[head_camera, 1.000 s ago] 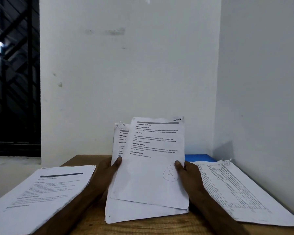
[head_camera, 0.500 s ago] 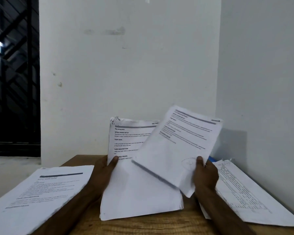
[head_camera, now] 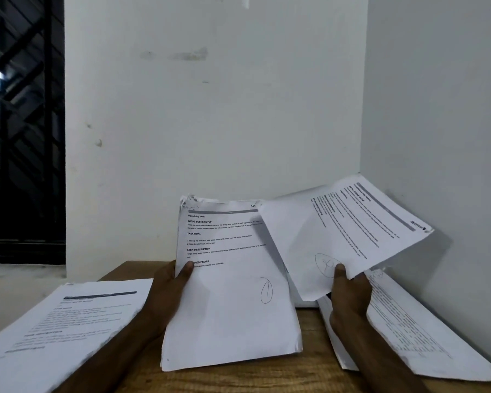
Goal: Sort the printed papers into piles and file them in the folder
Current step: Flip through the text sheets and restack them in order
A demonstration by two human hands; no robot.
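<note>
Ahead, our wooden table (head_camera: 238, 375) carries a left pile (head_camera: 68, 321) and a right pile (head_camera: 408, 336) of printed papers, well apart. Between them our left hand (head_camera: 167, 290) grips a raised stack (head_camera: 230, 307), thumb on its front page. Our right hand (head_camera: 350, 293) pinches one tilted sheet (head_camera: 338, 231) by its lower edge, above the right pile.
</note>
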